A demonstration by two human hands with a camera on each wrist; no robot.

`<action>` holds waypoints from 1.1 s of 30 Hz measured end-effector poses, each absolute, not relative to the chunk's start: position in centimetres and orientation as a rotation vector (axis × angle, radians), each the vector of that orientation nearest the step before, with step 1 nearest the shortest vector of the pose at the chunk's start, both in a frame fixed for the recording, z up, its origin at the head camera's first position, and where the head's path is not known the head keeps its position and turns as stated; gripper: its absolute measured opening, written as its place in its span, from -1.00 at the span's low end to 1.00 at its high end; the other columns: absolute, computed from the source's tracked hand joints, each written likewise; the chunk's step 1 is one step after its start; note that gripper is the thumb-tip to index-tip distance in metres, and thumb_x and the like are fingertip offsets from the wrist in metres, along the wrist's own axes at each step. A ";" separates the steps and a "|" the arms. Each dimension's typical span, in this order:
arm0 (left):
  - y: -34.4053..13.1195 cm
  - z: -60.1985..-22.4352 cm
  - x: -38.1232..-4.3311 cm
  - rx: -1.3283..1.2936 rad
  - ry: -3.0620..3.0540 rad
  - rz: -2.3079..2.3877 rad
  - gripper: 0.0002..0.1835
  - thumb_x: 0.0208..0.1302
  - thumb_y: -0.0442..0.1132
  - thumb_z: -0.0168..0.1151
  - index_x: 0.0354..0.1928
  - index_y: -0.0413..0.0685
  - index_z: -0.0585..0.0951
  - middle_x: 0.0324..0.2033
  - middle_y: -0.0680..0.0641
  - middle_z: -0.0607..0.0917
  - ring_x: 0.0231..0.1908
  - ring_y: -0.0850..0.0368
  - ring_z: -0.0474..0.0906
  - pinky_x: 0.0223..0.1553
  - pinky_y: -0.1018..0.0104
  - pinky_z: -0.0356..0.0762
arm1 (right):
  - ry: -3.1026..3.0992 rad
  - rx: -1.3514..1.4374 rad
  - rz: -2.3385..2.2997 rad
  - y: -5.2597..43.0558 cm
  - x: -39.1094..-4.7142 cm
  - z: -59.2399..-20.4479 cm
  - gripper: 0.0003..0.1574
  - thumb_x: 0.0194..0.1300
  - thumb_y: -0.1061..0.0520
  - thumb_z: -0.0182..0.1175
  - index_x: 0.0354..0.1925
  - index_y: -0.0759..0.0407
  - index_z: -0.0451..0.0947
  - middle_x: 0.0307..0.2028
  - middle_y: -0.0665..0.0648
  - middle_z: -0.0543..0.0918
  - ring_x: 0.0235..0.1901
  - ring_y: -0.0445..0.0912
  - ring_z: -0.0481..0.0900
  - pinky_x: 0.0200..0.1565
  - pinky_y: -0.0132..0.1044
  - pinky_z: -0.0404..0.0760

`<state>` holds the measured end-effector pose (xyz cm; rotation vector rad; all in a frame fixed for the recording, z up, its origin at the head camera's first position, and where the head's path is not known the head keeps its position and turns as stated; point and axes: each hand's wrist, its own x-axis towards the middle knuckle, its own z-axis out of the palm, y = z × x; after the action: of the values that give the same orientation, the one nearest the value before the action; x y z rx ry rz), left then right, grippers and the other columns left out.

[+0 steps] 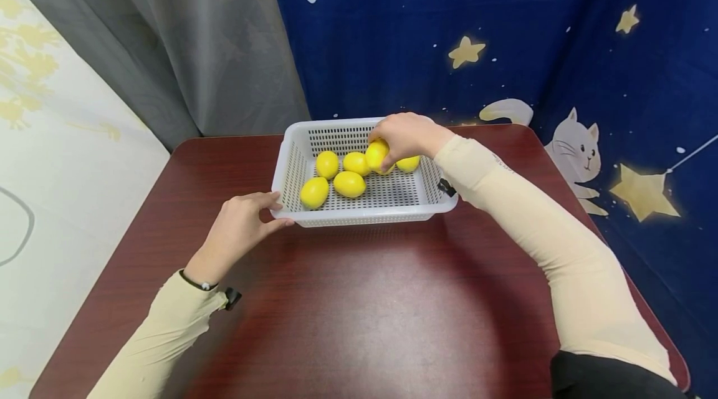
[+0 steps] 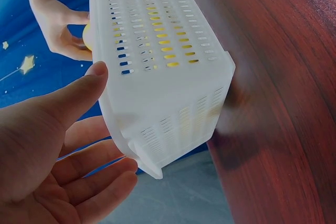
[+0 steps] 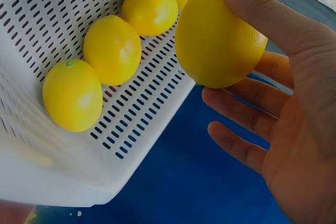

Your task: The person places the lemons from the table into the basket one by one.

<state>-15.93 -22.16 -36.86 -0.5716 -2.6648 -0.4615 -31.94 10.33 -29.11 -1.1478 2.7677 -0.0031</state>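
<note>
A white perforated plastic basket stands on the table with several yellow lemons inside. My right hand reaches over the far rim and grips one lemon between thumb and fingers, above the basket floor. In the right wrist view, other lemons lie in a row beyond it. At the basket's near left corner, my left hand holds the rim, thumb on the front side and fingers at the left side. The left wrist view shows the thumb against the outer edge.
The dark red-brown table extends toward me from the basket. Behind its far edge hang a grey curtain and a blue star-patterned curtain. A pale wall borders the left side.
</note>
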 end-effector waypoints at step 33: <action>-22.2 -36.9 -16.0 -0.575 -2.663 -0.461 -0.35 -0.13 -0.03 0.62 0.00 -0.28 0.70 -0.07 -0.25 0.77 -0.16 -0.14 0.75 -0.16 -0.04 0.68 | 2.726 -1.094 -0.031 8.8 -33.4 -31.7 -0.18 -0.07 -0.20 0.54 0.16 0.00 0.61 0.07 0.03 0.70 -0.05 -0.03 0.56 0.15 -0.09 0.51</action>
<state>-16.05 -22.15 -36.93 -0.5750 -2.6630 -0.4610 -33.38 8.83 -31.68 -1.0938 2.7260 -0.0309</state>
